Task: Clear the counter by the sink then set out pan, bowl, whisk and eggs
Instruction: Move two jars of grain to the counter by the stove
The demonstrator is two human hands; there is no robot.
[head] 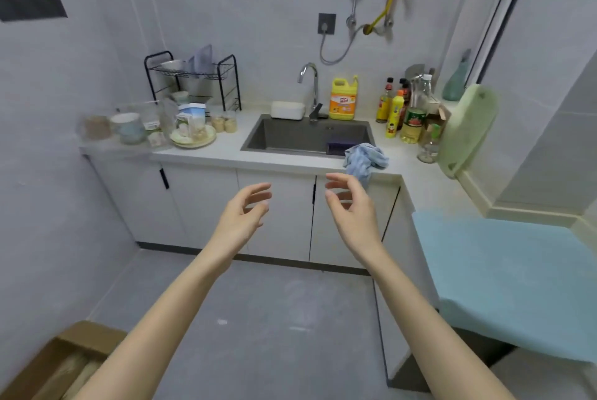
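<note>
Hovering in front of the cabinet doors, the left hand (245, 215) and the right hand (352, 209) are both empty. Their fingers are loosely curled and fairly wide apart, and the palms are turned toward each other. Neither touches anything. They look poised to pick something up, which suggests the clearing has not yet begun.

The counter (226, 149) runs along the far wall with the sink (290, 138) set into it. Left of the sink the surface is crowded. A carton (192, 115) stands over a stack of plates (193, 139), with cups (129, 128) further left, small jars beside them and a dish rack (223, 76) behind. This pile takes up the only broad stretch of worktop, so it is probably what has to go first.

A crumpled blue rag (365, 160) is draped over the sink's near right corner and hangs past the counter edge, just beyond the right hand. It is the closest thing to grab. A yellow detergent jug (343, 99) stands at the far rim beside the faucet (310, 83). Sauce and oil bottles (410, 115) cluster to the right, pushed back toward the wall. A green cutting board (468, 128) leans upright at the far right.

I cannot pick out a pan, whisk or eggs anywhere. Something bowl-like sits on the rack's top shelf, but it is too blurred to be sure.
</note>
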